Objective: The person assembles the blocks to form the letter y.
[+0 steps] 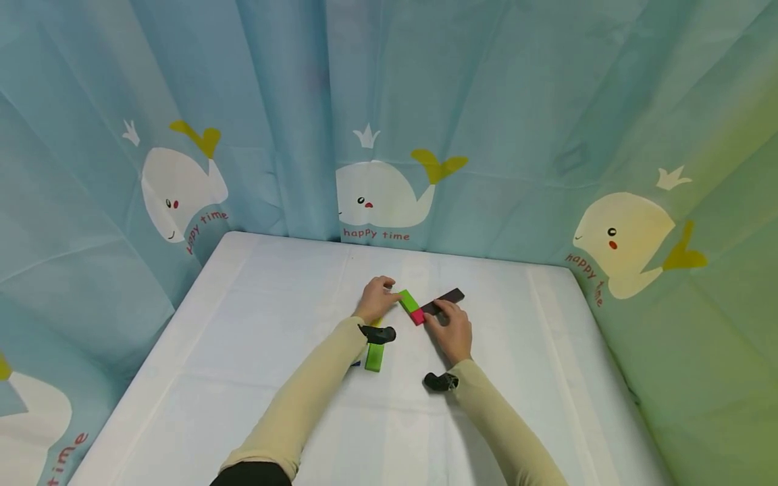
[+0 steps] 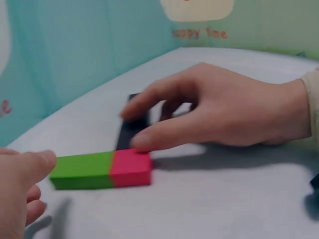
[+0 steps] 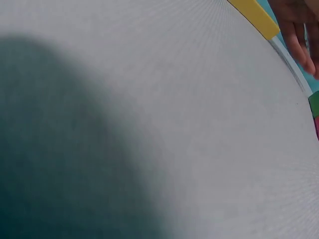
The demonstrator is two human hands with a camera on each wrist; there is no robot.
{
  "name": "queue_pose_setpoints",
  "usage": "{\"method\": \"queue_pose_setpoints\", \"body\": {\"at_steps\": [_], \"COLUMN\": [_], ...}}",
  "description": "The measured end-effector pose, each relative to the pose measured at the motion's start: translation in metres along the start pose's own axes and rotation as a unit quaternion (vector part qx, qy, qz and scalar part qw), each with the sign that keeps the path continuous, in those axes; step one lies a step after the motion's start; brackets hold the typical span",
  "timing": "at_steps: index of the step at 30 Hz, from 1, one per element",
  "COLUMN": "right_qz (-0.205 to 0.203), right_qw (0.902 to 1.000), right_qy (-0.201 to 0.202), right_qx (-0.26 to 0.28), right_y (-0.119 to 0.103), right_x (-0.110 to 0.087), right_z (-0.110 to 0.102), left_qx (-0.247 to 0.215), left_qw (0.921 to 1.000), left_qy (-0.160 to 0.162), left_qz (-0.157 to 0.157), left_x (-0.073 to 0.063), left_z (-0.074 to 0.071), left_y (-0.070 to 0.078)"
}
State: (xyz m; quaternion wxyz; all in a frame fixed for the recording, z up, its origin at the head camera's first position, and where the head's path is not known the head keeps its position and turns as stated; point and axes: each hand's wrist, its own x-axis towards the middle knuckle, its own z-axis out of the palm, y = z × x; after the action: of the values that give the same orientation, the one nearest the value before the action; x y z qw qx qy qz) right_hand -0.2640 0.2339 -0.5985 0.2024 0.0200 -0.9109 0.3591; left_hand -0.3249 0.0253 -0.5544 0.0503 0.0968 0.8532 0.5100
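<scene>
A green block (image 1: 408, 300) and a pink-red block (image 1: 417, 316) lie end to end on the white table. A long black block (image 1: 452, 295) runs off at an angle from the pink-red end. My left hand (image 1: 375, 299) is at the green block's far end, its thumb right at that end and the other fingers apart from it. With thumb and index finger on either side, my right hand (image 1: 452, 331) pinches the black block close to the pink-red one. In the left wrist view, the right thumb (image 2: 144, 142) overlaps the corner of the pink-red block.
Under the left wrist lie another green block (image 1: 374, 358), a partly hidden blue piece (image 1: 355, 363) and a yellow block (image 3: 256, 19). Both wrists carry black camera mounts. A whale-print curtain (image 1: 516, 135) hangs around the white table (image 1: 243, 304).
</scene>
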Motion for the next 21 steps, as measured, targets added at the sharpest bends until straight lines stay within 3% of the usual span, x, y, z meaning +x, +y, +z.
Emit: {"method": "queue_pose_setpoints", "body": {"at_steps": [5, 10, 16, 21], "right_qz": [-0.012, -0.017, -0.016, -0.016], "right_qw": [0.9999, 0.9998, 0.9998, 0.9998], "right_qy": [0.009, 0.012, 0.011, 0.008], "right_qx": [0.003, 0.002, 0.004, 0.001], "right_y": [0.003, 0.005, 0.005, 0.004], "right_x": [0.0, 0.0, 0.001, 0.0], "right_z": [0.002, 0.003, 0.003, 0.003], "left_qx": [-0.011, 0.014, 0.051, 0.057], "left_qw": [0.9993, 0.997, 0.9875, 0.9792], "left_qy": [-0.035, -0.076, -0.146, -0.191], "left_qz": [0.003, 0.001, 0.032, 0.038], "left_x": [-0.002, -0.011, -0.022, -0.028], "left_z": [-0.031, -0.054, -0.068, -0.072], "left_y": [-0.013, -0.017, -0.022, -0.026]}}
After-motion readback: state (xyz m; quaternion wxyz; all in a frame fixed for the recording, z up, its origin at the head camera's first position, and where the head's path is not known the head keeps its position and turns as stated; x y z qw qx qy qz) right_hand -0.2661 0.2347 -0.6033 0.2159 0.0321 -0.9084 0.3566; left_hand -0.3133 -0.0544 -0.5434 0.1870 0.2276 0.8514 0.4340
